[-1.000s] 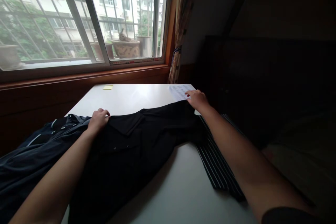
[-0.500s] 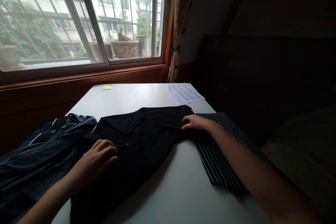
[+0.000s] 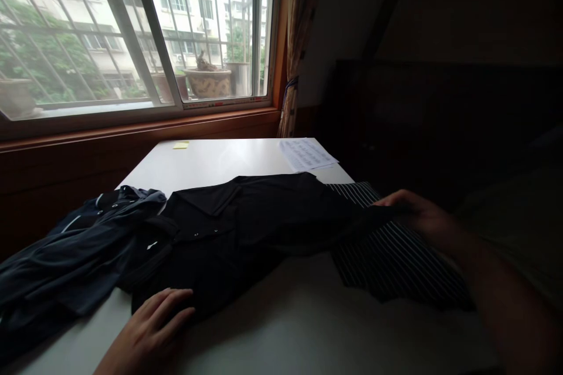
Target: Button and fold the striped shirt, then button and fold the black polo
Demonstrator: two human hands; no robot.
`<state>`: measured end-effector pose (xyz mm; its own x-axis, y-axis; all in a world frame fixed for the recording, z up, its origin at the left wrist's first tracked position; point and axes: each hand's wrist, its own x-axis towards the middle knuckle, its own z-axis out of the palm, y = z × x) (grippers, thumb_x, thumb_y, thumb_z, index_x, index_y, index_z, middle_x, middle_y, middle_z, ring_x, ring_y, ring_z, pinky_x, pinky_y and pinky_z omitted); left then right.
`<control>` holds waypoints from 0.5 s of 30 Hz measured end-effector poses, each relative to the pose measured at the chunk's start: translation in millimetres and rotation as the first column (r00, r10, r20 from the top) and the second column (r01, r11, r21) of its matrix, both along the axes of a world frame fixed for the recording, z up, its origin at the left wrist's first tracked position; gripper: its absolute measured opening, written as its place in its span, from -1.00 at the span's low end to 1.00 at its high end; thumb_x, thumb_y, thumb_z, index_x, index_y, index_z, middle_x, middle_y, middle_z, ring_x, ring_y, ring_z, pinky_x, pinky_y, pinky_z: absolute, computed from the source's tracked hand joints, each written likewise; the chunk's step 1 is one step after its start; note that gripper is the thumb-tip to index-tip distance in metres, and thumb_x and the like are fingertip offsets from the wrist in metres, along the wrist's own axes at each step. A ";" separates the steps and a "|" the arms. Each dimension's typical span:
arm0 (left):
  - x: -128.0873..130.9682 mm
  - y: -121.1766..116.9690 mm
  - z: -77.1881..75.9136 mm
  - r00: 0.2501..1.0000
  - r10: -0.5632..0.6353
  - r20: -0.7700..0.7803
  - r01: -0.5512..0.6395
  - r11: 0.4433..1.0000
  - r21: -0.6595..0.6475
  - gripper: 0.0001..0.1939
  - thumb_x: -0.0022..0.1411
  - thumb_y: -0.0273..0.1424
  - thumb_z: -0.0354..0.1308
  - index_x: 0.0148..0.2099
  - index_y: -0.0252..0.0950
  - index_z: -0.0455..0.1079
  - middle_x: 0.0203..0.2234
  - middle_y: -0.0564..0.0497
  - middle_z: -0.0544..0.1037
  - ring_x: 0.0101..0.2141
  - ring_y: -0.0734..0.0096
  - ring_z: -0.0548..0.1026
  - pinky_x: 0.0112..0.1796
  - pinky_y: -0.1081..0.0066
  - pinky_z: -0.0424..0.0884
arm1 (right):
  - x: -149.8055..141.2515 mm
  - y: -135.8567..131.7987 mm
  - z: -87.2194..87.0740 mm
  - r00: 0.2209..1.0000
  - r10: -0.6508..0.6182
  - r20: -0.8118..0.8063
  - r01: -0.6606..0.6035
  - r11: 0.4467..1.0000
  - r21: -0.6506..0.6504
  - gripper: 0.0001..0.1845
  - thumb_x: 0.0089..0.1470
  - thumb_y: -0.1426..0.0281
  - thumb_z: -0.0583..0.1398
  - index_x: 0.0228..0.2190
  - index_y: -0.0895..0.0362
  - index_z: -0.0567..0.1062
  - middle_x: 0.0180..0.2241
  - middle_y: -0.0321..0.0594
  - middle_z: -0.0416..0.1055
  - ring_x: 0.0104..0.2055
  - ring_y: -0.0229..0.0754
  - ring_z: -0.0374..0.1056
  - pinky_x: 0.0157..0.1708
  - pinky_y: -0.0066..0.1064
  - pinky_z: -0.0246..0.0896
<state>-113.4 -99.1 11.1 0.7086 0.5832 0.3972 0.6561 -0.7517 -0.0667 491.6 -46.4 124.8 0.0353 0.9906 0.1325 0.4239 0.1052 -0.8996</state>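
Note:
A black collared shirt (image 3: 259, 211) lies across the white table (image 3: 220, 155), its small buttons showing near the collar. At the right, my right hand (image 3: 409, 208) is closed on the shirt's stretched-out end, holding it above a black-and-white striped garment (image 3: 369, 269). My left hand (image 3: 160, 319) rests at the shirt's near left edge, its fingers extended and slightly bent, gripping nothing that shows. A dark blue garment (image 3: 74, 275) with light trim lies bunched at the left, touching the shirt.
Printed sheets (image 3: 308, 154) lie at the table's far right corner and a yellow sticky note (image 3: 180, 145) at its far left. Beyond stand a barred window (image 3: 206, 23) and a tied curtain (image 3: 290, 99). The right side is very dark.
My right hand has moved right and taken hold of the black shirt, drawing its end out over the striped garment. My left hand has shifted toward me, uncovering the shirt's collar area.

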 end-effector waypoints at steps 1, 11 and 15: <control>-1.2 -1.3 1.6 1.000 -0.017 0.011 0.017 1.000 0.023 -0.66 0.26 -0.56 0.04 -0.03 -0.13 0.50 0.04 -0.03 0.54 -0.03 0.26 0.52 -0.10 0.37 0.55 | 8.7 -13.0 -2.7 1.000 -0.003 -0.002 0.003 1.000 -0.007 -0.79 0.01 0.23 0.36 -0.32 0.00 0.50 -0.12 -0.17 0.54 -0.01 0.04 0.44 0.04 -0.15 0.29; -10.8 -22.7 22.7 0.987 -0.158 0.021 0.158 0.987 -0.012 -0.72 0.40 -0.49 0.01 0.01 -0.16 0.49 -0.22 0.03 0.62 -0.19 0.42 0.55 -0.16 0.53 0.49 | 51.2 -84.7 -47.3 0.954 -0.189 0.232 0.215 0.973 -0.090 -0.71 -0.20 0.24 0.30 -0.31 -0.09 0.56 -0.25 -0.17 0.53 -0.11 0.15 0.46 -0.10 -0.17 0.38; -10.6 -27.8 10.0 0.986 -0.166 -0.012 0.163 0.979 -0.122 -0.71 0.33 -0.51 0.04 -0.01 -0.11 0.48 -0.25 0.04 0.63 -0.28 0.41 0.56 -0.25 0.55 0.51 | 48.6 -93.2 -63.3 0.946 -0.084 0.313 0.136 0.980 -0.148 -0.74 -0.25 0.28 0.21 -0.41 -0.14 0.62 -0.26 -0.11 0.52 -0.10 0.19 0.44 -0.03 -0.07 0.32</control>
